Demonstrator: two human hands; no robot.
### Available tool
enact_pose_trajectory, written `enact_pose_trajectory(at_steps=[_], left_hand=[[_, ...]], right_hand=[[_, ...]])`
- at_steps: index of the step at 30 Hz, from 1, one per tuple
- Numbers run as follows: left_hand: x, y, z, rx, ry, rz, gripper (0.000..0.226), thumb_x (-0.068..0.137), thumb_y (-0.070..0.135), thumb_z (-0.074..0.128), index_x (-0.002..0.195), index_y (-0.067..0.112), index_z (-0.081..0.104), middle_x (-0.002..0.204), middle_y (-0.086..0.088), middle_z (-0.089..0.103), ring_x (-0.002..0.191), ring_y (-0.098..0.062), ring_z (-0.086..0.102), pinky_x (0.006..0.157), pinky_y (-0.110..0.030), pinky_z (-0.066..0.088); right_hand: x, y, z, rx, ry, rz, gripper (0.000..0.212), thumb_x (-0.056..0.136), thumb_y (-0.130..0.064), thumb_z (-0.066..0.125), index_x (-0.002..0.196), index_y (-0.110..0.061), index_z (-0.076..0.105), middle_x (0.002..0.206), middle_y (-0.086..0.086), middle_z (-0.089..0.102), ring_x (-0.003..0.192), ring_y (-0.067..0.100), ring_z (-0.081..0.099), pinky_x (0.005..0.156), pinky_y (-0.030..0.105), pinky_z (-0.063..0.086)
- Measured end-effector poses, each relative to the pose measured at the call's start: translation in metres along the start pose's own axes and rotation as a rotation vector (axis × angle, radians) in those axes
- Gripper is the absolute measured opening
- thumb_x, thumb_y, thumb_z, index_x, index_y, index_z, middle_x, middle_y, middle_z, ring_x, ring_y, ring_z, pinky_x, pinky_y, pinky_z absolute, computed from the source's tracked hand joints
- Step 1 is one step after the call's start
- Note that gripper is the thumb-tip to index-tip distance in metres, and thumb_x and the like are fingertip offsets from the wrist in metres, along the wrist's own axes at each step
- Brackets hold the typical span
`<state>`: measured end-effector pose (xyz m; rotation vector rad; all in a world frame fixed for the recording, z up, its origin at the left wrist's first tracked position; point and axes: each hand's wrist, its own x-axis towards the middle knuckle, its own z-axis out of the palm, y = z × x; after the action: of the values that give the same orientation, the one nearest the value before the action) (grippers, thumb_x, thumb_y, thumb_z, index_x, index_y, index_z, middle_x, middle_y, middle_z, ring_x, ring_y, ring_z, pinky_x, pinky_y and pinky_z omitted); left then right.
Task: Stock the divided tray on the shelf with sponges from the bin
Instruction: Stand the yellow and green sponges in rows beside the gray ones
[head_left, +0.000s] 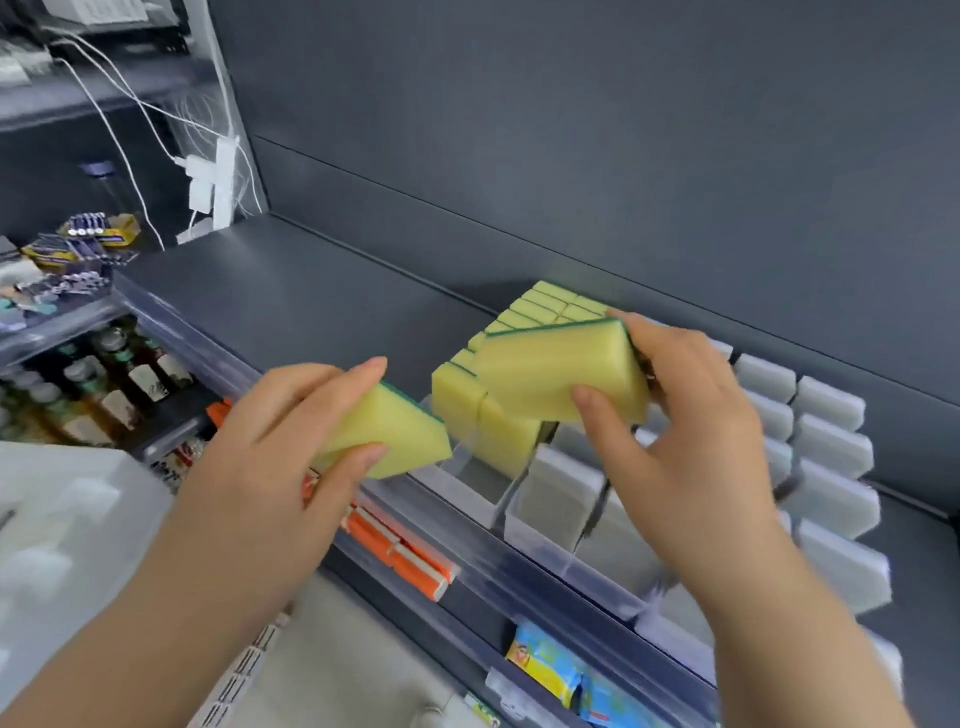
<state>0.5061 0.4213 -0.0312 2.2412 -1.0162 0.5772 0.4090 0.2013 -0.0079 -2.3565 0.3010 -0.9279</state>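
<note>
Now, left fingers (363, 371): curled, close together; pinch the left sponge (395, 431) from above and below, green scrub side up.
Right fingers (592, 410): thumb pressed on the yellow face, the others wrapped behind the far end; grip the right sponge (561, 374), tilted, green edge uppermost.
Left hand (270, 457): centre left of the frame, hovers just before the tray front; probably waiting its turn.
Right hand (691, 415): centre right, holds its sponge over the near end of the yellow row; tilt probably meant for sliding it in on edge.
Yellow row (524, 317): upright, packed face to face, runs towards the shelf back; likely stood so to fit the narrow lanes.
Divided tray (545, 540): clear walls, centre to right; some space open at the near end, judged the next slot.
Grey sponges (831, 441): fill the lanes at right.
Bin (78, 519): pale, blurred, lower left, well apart from the tray.
</note>
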Motion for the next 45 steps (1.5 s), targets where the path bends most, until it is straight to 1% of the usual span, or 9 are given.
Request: enact_pose_trajectory(at_steps=[4,9,18,20,23,28,32,41,45], left_hand=[[0.026,-0.037,0.011,-0.026,0.02,0.012,0.043,0.083,0.03,0.059,0.124,0.017,0.057,0.112,0.004,0.053,0.102,-0.014,0.049,0.095,-0.012,0.03],[0.058,-0.082,0.028,-0.094,-0.024,-0.05,0.045,0.081,0.032,0.066,0.123,0.02,0.057,0.114,0.005,0.055,0.101,-0.013,0.05,0.088,-0.012,0.032],[0.12,-0.144,0.049,-0.282,-0.228,0.05,0.047,0.075,0.021,0.071,0.12,0.016,0.061,0.111,-0.001,0.062,0.092,-0.009,0.046,0.077,-0.015,0.031],[0.126,-0.155,0.055,-0.315,-0.256,0.063,0.047,0.075,0.021,0.072,0.12,0.015,0.061,0.112,-0.001,0.063,0.087,-0.007,0.045,0.077,-0.012,0.03],[0.127,-0.166,0.066,-0.386,-0.314,0.075,0.047,0.075,0.018,0.073,0.12,0.013,0.062,0.112,-0.001,0.063,0.1,-0.01,0.048,0.085,-0.012,0.031],[0.126,-0.173,0.07,-0.44,-0.373,0.127,0.045,0.075,0.021,0.07,0.119,0.014,0.062,0.107,0.009,0.057,0.099,-0.006,0.048,0.084,0.003,0.024],[0.131,-0.174,0.068,-0.441,-0.382,0.146,0.044,0.076,0.026,0.065,0.119,0.015,0.062,0.108,0.003,0.062,0.085,-0.005,0.045,0.074,-0.006,0.029],[0.137,-0.175,0.062,-0.411,-0.411,0.143,0.044,0.078,0.03,0.062,0.12,0.017,0.061,0.109,0.005,0.061,0.086,-0.002,0.043,0.079,0.004,0.025],[0.136,-0.172,0.062,-0.414,-0.387,0.162,0.044,0.076,0.026,0.066,0.119,0.014,0.063,0.109,0.001,0.063,0.081,-0.004,0.042,0.067,-0.011,0.035]], right_hand=[[0.021,-0.006,0.027,-0.038,-0.079,0.046,0.047,0.082,-0.013,0.065,0.127,-0.015,0.052,0.108,-0.002,0.051,0.091,-0.002,0.041,0.084,0.001,0.03],[0.024,-0.008,0.057,-0.18,-0.082,0.177,0.05,0.079,-0.005,0.065,0.127,-0.012,0.052,0.108,-0.001,0.05,0.084,-0.005,0.042,0.08,-0.004,0.027],[0.028,-0.039,0.119,-0.332,-0.148,0.436,0.038,0.082,-0.012,0.064,0.116,-0.025,0.052,0.101,-0.031,0.041,0.087,-0.006,0.039,0.08,-0.004,0.026],[0.03,-0.043,0.13,-0.359,-0.181,0.464,0.037,0.085,-0.014,0.062,0.118,-0.026,0.052,0.105,-0.025,0.044,0.092,-0.007,0.037,0.081,-0.005,0.024],[0.032,-0.047,0.144,-0.394,-0.206,0.496,0.037,0.087,-0.015,0.06,0.12,-0.027,0.051,0.115,-0.015,0.049,0.093,0.004,0.045,0.078,0.006,0.028],[0.035,-0.049,0.16,-0.429,-0.22,0.492,0.039,0.086,-0.01,0.059,0.122,-0.025,0.05,0.118,-0.01,0.05,0.086,0.011,0.044,0.079,0.02,0.035],[0.035,-0.048,0.163,-0.479,-0.193,0.507,0.041,0.084,-0.003,0.057,0.121,-0.02,0.05,0.117,-0.004,0.051,0.106,0.019,0.047,0.08,0.034,0.047],[0.033,-0.044,0.171,-0.576,-0.155,0.422,0.043,0.067,0.011,0.063,0.105,-0.008,0.062,0.099,0.006,0.062,0.091,0.03,0.056,0.059,0.041,0.052],[0.027,-0.034,0.178,-0.699,-0.18,0.359,0.041,0.059,0.006,0.072,0.096,-0.01,0.066,0.092,0.004,0.065,0.085,0.03,0.059,0.067,0.039,0.051]])
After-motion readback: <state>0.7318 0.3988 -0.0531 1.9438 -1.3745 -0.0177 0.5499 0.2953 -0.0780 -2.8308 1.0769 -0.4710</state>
